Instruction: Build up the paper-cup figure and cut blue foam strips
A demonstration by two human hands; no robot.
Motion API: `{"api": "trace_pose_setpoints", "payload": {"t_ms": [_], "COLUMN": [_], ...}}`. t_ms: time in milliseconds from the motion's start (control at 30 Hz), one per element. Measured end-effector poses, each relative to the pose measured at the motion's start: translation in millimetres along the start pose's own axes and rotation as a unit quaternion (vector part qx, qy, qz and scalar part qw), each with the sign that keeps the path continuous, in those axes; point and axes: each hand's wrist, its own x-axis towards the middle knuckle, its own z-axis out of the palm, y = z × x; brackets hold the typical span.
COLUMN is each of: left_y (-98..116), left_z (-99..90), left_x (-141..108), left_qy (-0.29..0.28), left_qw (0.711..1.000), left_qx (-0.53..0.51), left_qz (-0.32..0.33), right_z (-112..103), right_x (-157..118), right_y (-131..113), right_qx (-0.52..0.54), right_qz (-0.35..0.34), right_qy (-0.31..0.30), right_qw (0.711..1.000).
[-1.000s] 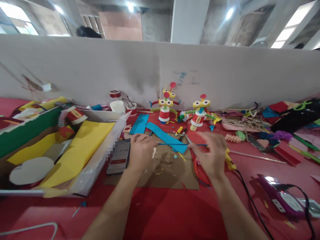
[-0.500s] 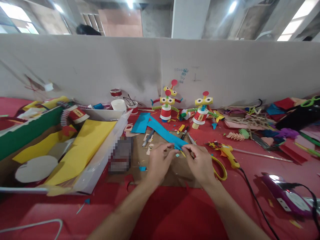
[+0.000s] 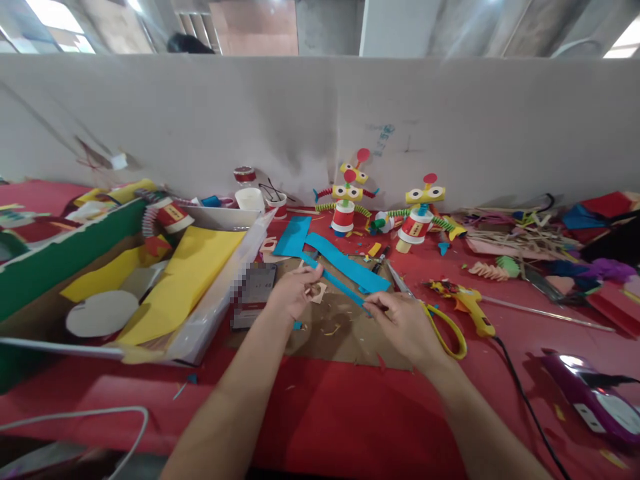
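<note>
A narrow blue paper strip (image 3: 344, 287) stretches between my two hands above the brown board (image 3: 345, 333). My left hand (image 3: 296, 291) pinches its upper left end, and my right hand (image 3: 395, 320) has the lower right end between thumb and fingers. Just behind lies a wider blue strip (image 3: 350, 262), with a blue paper rectangle (image 3: 293, 237) to its left. Yellow-handled scissors (image 3: 457, 333) are beside my right hand, their blades pointing away from me. A phone (image 3: 256, 293), partly blurred out, rests left of my left hand.
Paper figures (image 3: 343, 217) stand near the grey partition (image 3: 200, 120). At left is an open box (image 3: 210, 320) holding yellow paper. A yellow glue gun (image 3: 475, 310) with a black cord lies right, near a purple device (image 3: 590, 393). Sticks and scraps cover the back right.
My hands have moved apart, and the narrow strip is now drawn out between them. The wider blue strip now lies free of my fingers. The whole view has shifted a little.
</note>
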Motion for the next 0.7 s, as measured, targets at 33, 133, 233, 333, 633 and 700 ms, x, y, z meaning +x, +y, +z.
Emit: {"api": "trace_pose_setpoints", "payload": {"t_ms": [33, 133, 233, 333, 633, 700], "left_y": [6, 23, 31, 17, -22, -11], "left_z": [-6.5, -22.9, -25.3, -6.3, 25.8, 14.7], "left_x": [3, 9, 8, -2, -11, -4], "left_qy": [0.026, 0.099, 0.129, 0.041, -0.013, 0.017], "left_qw": [0.999, 0.988, 0.972, 0.990, 1.000, 1.000], "left_qx": [-0.026, -0.120, -0.184, -0.128, 0.016, -0.013], "left_qz": [0.000, 0.020, 0.074, 0.031, -0.018, -0.013], "right_z": [-2, -7, -9, -4, 5, -2], "right_x": [0, 1, 2, 2, 6, 6], "right_y": [0, 0, 1, 2, 4, 6], "right_qx": [0.003, 0.026, 0.068, 0.127, 0.268, 0.252], "right_qz": [0.002, 0.014, 0.051, 0.082, 0.108, 0.115], "right_qy": [-0.009, -0.025, -0.023, -0.021, -0.116, -0.131], "right_qw": [1.000, 0.999, 0.996, 0.988, 0.950, 0.952]}}
